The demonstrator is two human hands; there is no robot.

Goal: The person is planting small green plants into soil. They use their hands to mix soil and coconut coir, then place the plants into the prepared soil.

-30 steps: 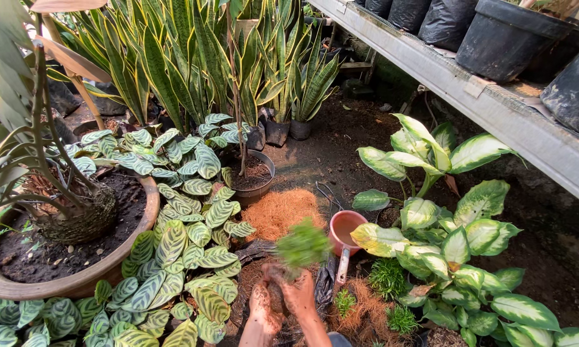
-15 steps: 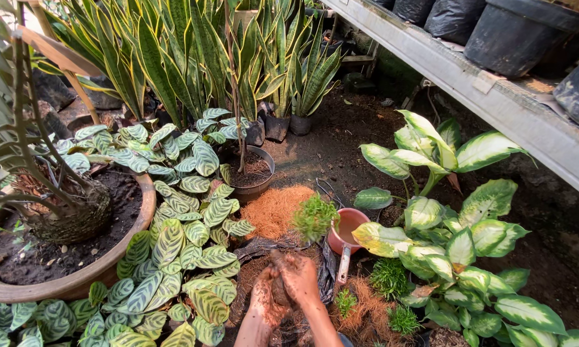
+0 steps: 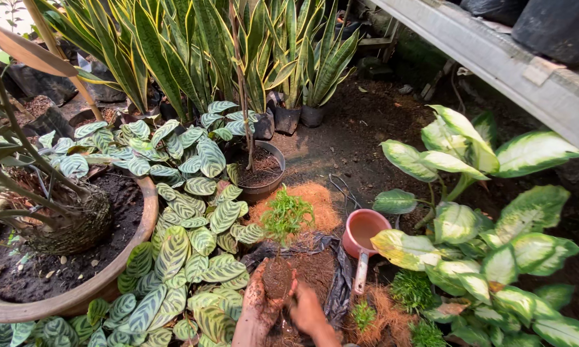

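Since the earlier frames, both hands are sitting lower at the bottom edge of the view, and the small feathery seedling (image 3: 286, 215) is standing more upright above them. Left hand (image 3: 258, 302) is curling round the seedling's dark root ball (image 3: 278, 277), fingers closed about it and caked with soil, lifting it over the black plastic bag of planting mix (image 3: 318, 270). Right hand (image 3: 307, 311) is reaching in just beside the root ball with loosely bent fingers; whether it is pinching soil or only touching is hard to tell from this angle. A pink scoop (image 3: 361, 232) is lying to the right of the bag, near the spotted-leaf plant (image 3: 489, 257), while striped-leaf plants (image 3: 187, 231) are crowding the left side. Because the root ball looks crumbly, it could be breaking apart if the grip is tightening, and the thin stem could be bending if the clump tips sideways.
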